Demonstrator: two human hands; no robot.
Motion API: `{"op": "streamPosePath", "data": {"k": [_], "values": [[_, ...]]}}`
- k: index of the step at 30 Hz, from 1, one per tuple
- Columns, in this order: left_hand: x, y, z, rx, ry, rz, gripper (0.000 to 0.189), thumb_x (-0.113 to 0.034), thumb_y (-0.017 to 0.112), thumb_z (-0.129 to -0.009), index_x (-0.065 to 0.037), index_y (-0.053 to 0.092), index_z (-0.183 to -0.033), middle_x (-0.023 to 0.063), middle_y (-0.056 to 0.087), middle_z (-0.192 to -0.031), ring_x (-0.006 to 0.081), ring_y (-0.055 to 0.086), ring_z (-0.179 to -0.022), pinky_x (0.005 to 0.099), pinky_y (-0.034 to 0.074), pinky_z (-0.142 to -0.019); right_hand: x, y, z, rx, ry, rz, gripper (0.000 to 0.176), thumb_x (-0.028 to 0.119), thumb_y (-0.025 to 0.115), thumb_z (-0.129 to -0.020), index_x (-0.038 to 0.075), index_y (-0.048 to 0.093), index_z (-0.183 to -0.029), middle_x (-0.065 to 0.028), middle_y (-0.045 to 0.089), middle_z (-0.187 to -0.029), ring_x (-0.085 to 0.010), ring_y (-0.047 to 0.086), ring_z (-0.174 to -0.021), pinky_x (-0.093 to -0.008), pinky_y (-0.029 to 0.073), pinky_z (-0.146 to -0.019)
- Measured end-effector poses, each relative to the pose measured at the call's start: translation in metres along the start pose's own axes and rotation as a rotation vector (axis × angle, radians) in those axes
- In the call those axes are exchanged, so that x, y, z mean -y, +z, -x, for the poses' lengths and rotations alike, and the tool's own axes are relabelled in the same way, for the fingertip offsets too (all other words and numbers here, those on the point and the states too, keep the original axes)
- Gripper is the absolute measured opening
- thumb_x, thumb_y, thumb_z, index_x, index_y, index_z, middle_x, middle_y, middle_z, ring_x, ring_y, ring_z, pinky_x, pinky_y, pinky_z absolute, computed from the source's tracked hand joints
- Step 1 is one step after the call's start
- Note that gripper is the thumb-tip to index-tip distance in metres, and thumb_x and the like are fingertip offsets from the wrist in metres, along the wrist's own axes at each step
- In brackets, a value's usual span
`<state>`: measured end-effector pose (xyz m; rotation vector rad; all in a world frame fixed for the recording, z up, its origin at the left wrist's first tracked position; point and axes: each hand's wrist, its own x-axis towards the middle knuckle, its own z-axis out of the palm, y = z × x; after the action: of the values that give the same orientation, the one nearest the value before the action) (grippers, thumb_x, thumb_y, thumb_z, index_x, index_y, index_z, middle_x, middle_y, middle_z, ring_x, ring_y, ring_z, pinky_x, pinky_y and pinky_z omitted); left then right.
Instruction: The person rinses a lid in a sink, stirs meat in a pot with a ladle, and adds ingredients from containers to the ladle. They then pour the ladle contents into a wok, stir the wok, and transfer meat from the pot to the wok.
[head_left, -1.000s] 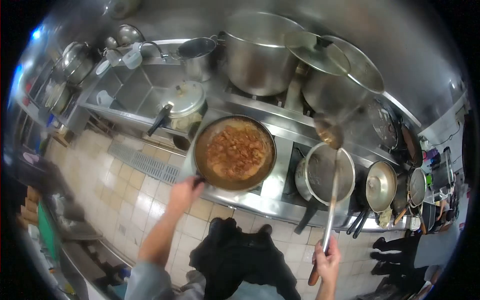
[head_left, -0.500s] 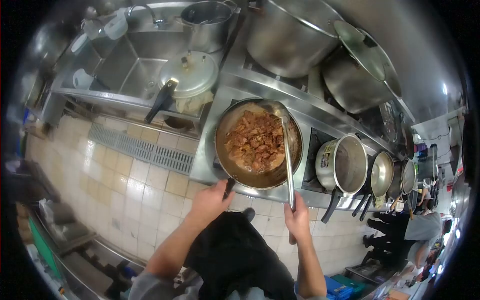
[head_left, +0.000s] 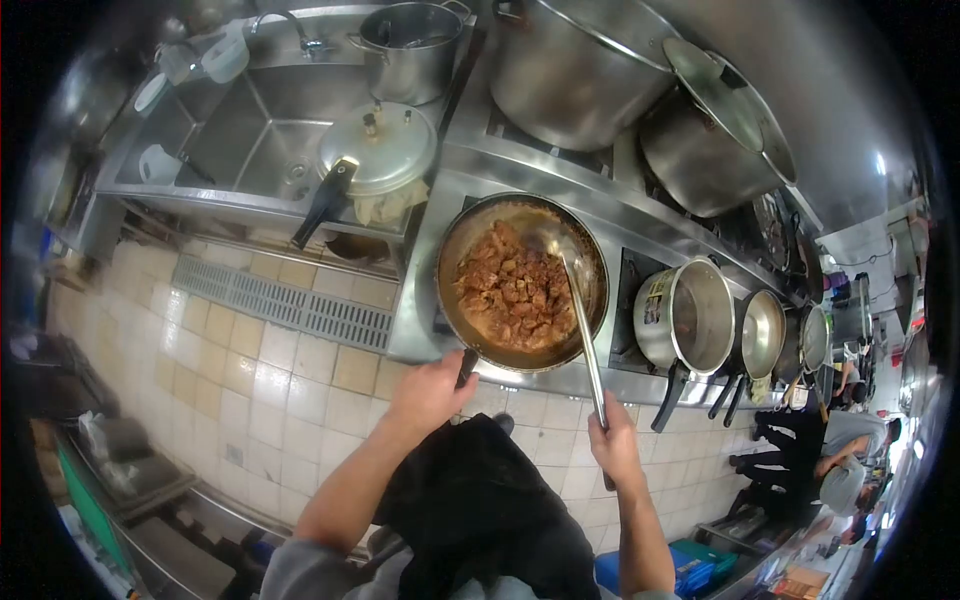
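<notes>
A wide frying pan (head_left: 454, 322) sits on the stove, with brown chunks of meat (head_left: 515, 285) and some sauce in it. My left hand (head_left: 430, 398) is wrapped round the pan's dark handle (head_left: 466, 368) at its lower left. In my right hand (head_left: 615, 443) is a long-handled metal ladle (head_left: 590, 360), gripped near the lower end of its shaft. The ladle's head rests inside the pan at the right edge of the meat, partly blurred.
A pressure cooker (head_left: 375, 150) stands left of the pan, beside the sink (head_left: 290, 150). Large stockpots (head_left: 570, 80) are behind. To the right are a saucepan (head_left: 685, 315) and more pans (head_left: 762, 335), handles jutting forward. Other people (head_left: 850, 440) stand at the far right.
The ladle's head has moved down and slightly left in the pan, against the meat. My right hand has shifted right and a little down. The meat is pushed into a more compact heap.
</notes>
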<state>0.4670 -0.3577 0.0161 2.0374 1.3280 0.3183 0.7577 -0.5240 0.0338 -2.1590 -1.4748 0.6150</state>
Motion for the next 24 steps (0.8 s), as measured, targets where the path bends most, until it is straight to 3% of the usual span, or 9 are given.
{"op": "streamPosePath", "data": {"k": [5,11,18,20,24], "values": [[-0.005,-0.004,0.000,0.058,-0.023,-0.039,0.036,-0.035,0.064,-0.094,-0.004,0.061,-0.113,0.0191,0.072,-0.082,0.0413,0.071,-0.080,0.0523,0.057,-0.074,0.010,0.015,-0.015,-0.005,-0.212,0.045,0.051,0.003,0.065,-0.089,-0.001,0.053,-0.138,-0.0268,0.065,-0.106,-0.0456,0.066,-0.094,-0.0485,0.055,-0.080],[0.001,0.005,-0.001,-0.029,0.037,-0.017,0.039,-0.036,0.069,-0.091,-0.007,0.064,-0.116,0.0189,0.073,-0.083,0.0406,0.071,-0.077,0.0508,0.058,-0.072,-0.003,-0.015,0.011,0.161,-0.129,0.253,0.055,0.008,0.066,-0.090,0.003,0.050,-0.142,-0.0232,0.065,-0.109,-0.0444,0.066,-0.088,-0.0492,0.055,-0.077],[-0.003,0.000,-0.001,-0.020,0.041,-0.059,0.038,-0.034,0.070,-0.090,-0.006,0.064,-0.114,0.0187,0.073,-0.084,0.0401,0.072,-0.078,0.0504,0.058,-0.072,0.041,-0.090,0.064,0.041,-0.207,0.024,0.050,0.004,0.069,-0.087,-0.001,0.056,-0.136,-0.0249,0.066,-0.099,-0.0433,0.067,-0.083,-0.0458,0.055,-0.074],[-0.005,-0.002,-0.002,-0.010,0.032,-0.067,0.038,-0.034,0.070,-0.090,-0.005,0.064,-0.114,0.0186,0.073,-0.084,0.0401,0.072,-0.078,0.0506,0.058,-0.073,0.060,-0.120,0.086,0.164,0.024,0.097,0.049,0.002,0.070,-0.086,-0.002,0.057,-0.134,-0.0256,0.067,-0.096,-0.0419,0.068,-0.084,-0.0442,0.055,-0.074],[-0.006,-0.001,-0.003,0.013,0.015,-0.049,0.038,-0.034,0.069,-0.091,-0.005,0.064,-0.115,0.0187,0.074,-0.085,0.0404,0.072,-0.079,0.0506,0.058,-0.074,0.072,-0.144,0.118,0.259,0.167,0.169,0.050,0.003,0.069,-0.087,-0.003,0.057,-0.134,-0.0251,0.067,-0.093,-0.0421,0.068,-0.083,-0.0450,0.054,-0.073]]}}
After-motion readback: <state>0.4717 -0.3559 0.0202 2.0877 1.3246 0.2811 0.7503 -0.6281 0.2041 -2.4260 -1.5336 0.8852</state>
